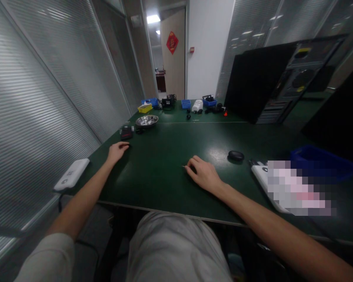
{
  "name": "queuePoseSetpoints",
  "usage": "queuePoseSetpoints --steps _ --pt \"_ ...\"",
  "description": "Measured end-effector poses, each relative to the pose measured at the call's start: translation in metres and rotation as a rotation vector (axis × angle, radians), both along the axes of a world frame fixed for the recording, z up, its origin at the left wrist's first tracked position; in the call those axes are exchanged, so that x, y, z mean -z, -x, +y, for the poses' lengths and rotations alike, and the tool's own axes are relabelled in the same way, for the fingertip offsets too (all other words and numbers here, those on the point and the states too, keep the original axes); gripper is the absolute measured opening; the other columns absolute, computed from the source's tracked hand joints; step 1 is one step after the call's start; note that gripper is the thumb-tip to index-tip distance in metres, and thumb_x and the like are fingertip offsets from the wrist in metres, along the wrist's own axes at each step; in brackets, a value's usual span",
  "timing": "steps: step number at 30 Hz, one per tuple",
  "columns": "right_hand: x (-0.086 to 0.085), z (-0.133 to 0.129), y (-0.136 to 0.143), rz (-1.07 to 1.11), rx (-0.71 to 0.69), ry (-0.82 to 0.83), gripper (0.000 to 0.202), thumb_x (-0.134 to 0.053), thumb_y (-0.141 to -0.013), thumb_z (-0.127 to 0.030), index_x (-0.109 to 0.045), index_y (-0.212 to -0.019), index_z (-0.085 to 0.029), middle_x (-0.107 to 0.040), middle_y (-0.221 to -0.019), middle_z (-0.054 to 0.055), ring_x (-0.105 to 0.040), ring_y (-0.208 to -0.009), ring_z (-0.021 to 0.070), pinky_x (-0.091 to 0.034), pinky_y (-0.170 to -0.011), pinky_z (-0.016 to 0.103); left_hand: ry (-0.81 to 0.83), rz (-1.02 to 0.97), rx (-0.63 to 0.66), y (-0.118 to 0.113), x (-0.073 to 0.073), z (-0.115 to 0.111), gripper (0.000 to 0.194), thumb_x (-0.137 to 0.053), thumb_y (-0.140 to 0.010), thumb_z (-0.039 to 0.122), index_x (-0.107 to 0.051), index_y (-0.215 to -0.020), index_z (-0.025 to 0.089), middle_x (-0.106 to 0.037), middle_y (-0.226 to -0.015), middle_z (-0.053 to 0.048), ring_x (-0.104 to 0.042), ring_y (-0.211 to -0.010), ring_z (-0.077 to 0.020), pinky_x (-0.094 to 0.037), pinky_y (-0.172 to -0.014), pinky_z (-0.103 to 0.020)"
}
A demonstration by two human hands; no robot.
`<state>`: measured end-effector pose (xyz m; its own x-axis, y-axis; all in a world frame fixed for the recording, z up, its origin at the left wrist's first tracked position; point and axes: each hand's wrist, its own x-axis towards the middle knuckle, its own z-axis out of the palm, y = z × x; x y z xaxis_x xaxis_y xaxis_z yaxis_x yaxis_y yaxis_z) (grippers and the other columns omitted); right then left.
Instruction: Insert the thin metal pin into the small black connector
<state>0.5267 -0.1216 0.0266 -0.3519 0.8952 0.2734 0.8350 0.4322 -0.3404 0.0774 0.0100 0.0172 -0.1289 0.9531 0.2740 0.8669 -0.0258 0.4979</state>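
Note:
My left hand (117, 152) is over the left part of the green table (159, 172), its fingers pinched together. A tiny dark spot shows at its fingertips, too small to name. Just beyond that hand lies a dark box (126, 134), partly blurred out. My right hand (203, 173) rests near the table's middle with its fingers curled and thumb and forefinger close together. A thin pale tip sticks out to the left of these fingers; its kind cannot be made out. To the right of my right hand sits a black computer mouse (235, 156).
A metal dish (147, 121) with small pieces stands at the far left. Blue bins (186, 103), a yellow tray (145, 108) and black parts line the back. A computer tower (259, 82) stands right. White devices lie at left (73, 174) and right (264, 184), near a blue basket (323, 160).

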Motion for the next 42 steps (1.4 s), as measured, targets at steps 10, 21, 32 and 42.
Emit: queuePoseSetpoints --steps 10,21,32,42 --pt "0.0 0.001 0.0 0.009 -0.007 0.0 0.027 -0.047 -0.105 -0.044 -0.062 -0.097 -0.024 -0.062 -0.103 0.002 -0.061 -0.079 0.0158 -0.037 -0.065 0.029 -0.093 0.064 -0.25 0.062 0.013 0.005 0.033 -0.06 -0.088 0.027 -0.077 -0.113 0.015 -0.076 -0.11 -0.011 -0.068 -0.101 -0.0273 -0.051 -0.097 -0.039" --pt "-0.001 0.001 -0.001 0.021 -0.016 0.003 0.027 -0.047 -0.105 -0.043 -0.062 -0.097 -0.023 -0.062 -0.102 0.002 -0.06 -0.077 0.0149 -0.037 -0.065 0.029 -0.101 0.264 -0.222 0.056 0.011 0.0 0.035 -0.051 -0.093 0.027 -0.078 -0.113 0.018 -0.072 -0.123 -0.011 -0.063 -0.115 -0.0302 -0.046 -0.105 -0.04" --pt "-0.001 0.001 -0.001 0.016 -0.009 -0.004 0.027 -0.047 -0.105 -0.043 -0.063 -0.096 -0.023 -0.062 -0.102 0.003 -0.061 -0.078 0.0156 -0.038 -0.066 0.029 -0.121 0.303 -0.212 0.056 0.013 0.001 0.04 -0.046 -0.092 0.022 -0.077 -0.115 0.014 -0.072 -0.12 -0.014 -0.063 -0.114 -0.0302 -0.045 -0.107 -0.04" --pt "-0.001 0.0 -0.002 0.017 -0.017 -0.006 0.026 -0.047 -0.105 -0.043 -0.062 -0.096 -0.023 -0.063 -0.102 0.002 -0.061 -0.078 0.0154 -0.037 -0.065 0.029 -0.068 0.387 -0.298 0.043 0.006 -0.011 0.042 -0.044 -0.096 0.03 -0.077 -0.118 0.016 -0.066 -0.123 -0.018 -0.056 -0.111 -0.0361 -0.046 -0.098 -0.048"
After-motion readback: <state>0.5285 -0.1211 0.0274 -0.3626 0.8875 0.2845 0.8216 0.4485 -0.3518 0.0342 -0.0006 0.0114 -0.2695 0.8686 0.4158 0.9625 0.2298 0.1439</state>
